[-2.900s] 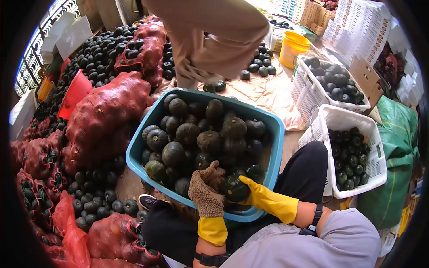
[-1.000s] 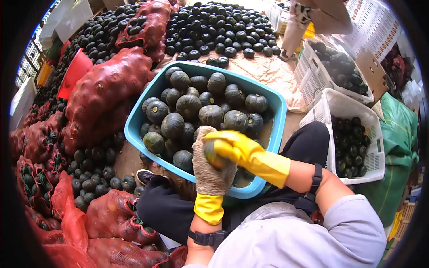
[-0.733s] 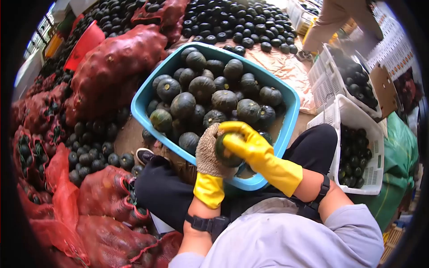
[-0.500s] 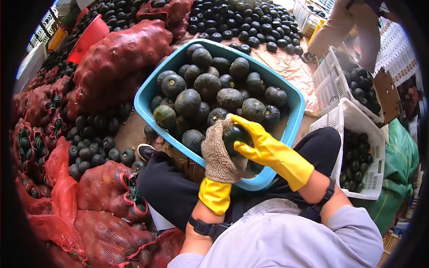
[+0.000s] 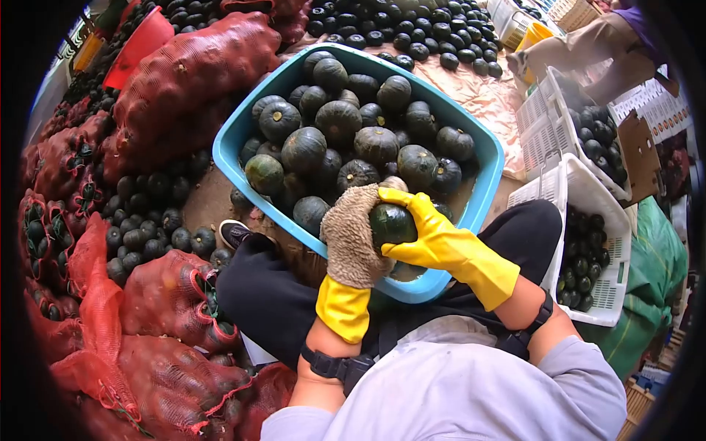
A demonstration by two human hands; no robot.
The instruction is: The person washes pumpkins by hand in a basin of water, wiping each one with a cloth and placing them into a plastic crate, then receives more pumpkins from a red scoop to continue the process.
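A dark green squash (image 5: 393, 224) is held between my two hands over the near edge of a blue tub (image 5: 485, 206). My left hand (image 5: 353, 239) wears a yellow glove with a brown fleecy mitt over it, pressed to the squash's left side. My right hand (image 5: 430, 239), in a yellow rubber glove, grips the right side, fingers over the top and thumb below. Several dark green squashes (image 5: 303, 149) fill the tub, with some water showing at its right. The mitt hides my left fingers.
Red mesh sacks (image 5: 184, 81) and loose squashes (image 5: 140, 242) lie on the left. White crates (image 5: 618, 287) with squashes stand on the right, beside a green sack (image 5: 651, 257). A person's leg (image 5: 596, 55) shows at the upper right.
The squash has turned in my hands, showing a smoother, wet dark side. My left hand has moved slightly left. The person at the upper right has shifted posture.
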